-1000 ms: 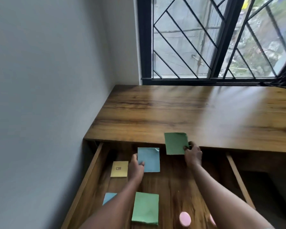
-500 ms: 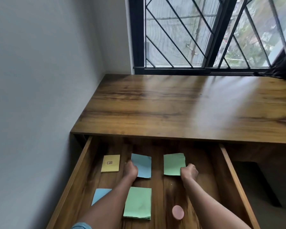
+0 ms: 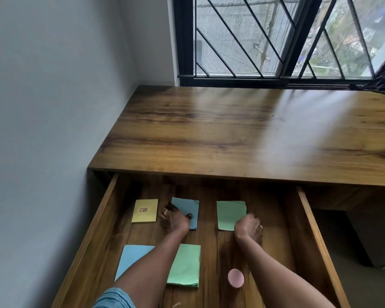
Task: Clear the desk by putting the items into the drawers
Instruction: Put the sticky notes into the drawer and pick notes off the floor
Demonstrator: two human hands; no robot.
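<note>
**Paper pads being laid out in the open drawer**

Head view: the tabletop [image 3: 231,134] under the window [image 3: 276,36] carries nothing that shows here, so the task looks close to done. What is left happens in the open drawer [image 3: 276,230] below its near edge.

The left hand [image 3: 175,218] lies on the left part of the far blue pad [image 3: 190,206]. Its thumb is on top and its fingers reach over the left edge, a light grip that probably keeps the sheets flat while they are squared up.

The right hand [image 3: 248,226] has its fingers curled at the near right corner of the far green pad [image 3: 230,214]. It seems to pinch that corner, though the fingertips are hidden under the hand.

Both pads lie flat on the drawer floor in a far row with the yellow pad [image 3: 145,210], which sits just left of the left hand. A near blue pad [image 3: 131,261] and a near green pad [image 3: 186,265] form a second row, partly hidden by the left forearm. A small pink round thing [image 3: 235,277] lies to their right.

Set apart rather than stacked, the pads stay easy to see, which looks like the aim.
</note>
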